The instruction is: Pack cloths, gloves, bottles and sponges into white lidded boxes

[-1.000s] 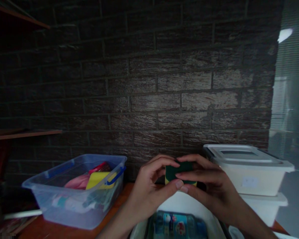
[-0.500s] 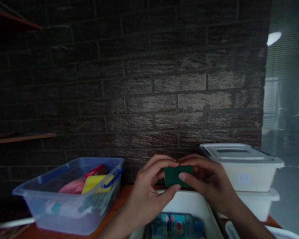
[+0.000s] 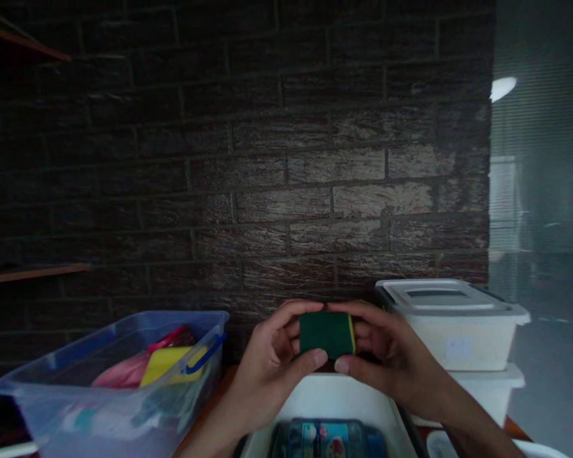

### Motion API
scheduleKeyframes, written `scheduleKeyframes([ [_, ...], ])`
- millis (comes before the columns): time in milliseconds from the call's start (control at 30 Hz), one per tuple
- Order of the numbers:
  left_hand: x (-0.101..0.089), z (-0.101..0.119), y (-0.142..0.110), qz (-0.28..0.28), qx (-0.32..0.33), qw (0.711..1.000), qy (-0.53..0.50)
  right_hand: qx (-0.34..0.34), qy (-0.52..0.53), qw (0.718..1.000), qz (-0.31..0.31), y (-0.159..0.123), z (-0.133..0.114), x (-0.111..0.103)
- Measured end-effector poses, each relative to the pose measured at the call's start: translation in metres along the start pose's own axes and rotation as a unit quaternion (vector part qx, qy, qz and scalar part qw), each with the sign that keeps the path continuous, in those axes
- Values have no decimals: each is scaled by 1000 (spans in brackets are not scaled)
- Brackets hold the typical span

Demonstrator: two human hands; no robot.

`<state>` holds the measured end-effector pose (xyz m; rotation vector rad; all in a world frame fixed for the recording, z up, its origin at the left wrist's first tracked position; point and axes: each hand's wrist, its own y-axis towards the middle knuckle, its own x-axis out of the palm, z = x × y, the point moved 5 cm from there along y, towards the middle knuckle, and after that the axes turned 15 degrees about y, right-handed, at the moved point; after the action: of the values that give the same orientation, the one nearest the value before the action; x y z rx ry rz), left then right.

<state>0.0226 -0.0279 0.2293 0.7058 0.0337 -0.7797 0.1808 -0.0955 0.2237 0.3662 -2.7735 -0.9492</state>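
A green and yellow sponge [image 3: 325, 333] is held between both hands, above the far end of a white bin [image 3: 334, 397]. My left hand [image 3: 272, 366] grips its left side, thumb below and fingers over the top. My right hand [image 3: 391, 359] grips its right side the same way. The green scouring face is turned toward me, with a thin yellow strip showing at its right edge.
A clear blue-handled tub [image 3: 109, 381] with a pink item and a yellow item stands on the left. Two stacked white lidded boxes [image 3: 453, 324] stand on the right. A blue packet [image 3: 327, 439] lies in the white bin. A dark brick wall [image 3: 286, 165] is close behind.
The sponge has been turned in my fingers, so its green face is squarer to me and the yellow edge shows on the right. The view has shifted slightly rightward.
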Motion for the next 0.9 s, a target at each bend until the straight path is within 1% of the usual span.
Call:
scheduleKeyframes([
  [67, 0, -4, 0, -26, -26, 998, -52, -21, -31, 999, 6, 0, -1, 1],
  [133, 1, -7, 0, -39, -50, 994, -93, -41, -40, 998, 9, 1, -2, 1],
  [267, 4, -9, 1, -34, -86, 985, -145, -67, 11, 998, 15, 5, -2, -3],
  [400, 8, -11, 2, -38, -108, 979, -169, -43, 57, 997, 23, 7, -1, -9],
  [500, 6, -13, 1, -31, -110, 977, -179, -13, 70, 997, 21, 7, 0, -13],
  [567, 4, -13, 0, -30, -108, 977, -184, 10, 74, 997, 31, 6, 1, -16],
  [667, 3, -13, 0, -25, -110, 977, -182, 30, 73, 996, 47, 5, 3, -20],
  [733, 4, -15, 1, -11, -114, 980, -163, 22, 56, 997, 45, 5, 2, -18],
  [833, 3, -19, 4, 25, -107, 990, -91, -10, -16, 999, 31, 6, 1, -12],
  [900, 3, -20, 5, 43, -91, 994, -36, -21, -67, 997, 24, 6, 2, -8],
])
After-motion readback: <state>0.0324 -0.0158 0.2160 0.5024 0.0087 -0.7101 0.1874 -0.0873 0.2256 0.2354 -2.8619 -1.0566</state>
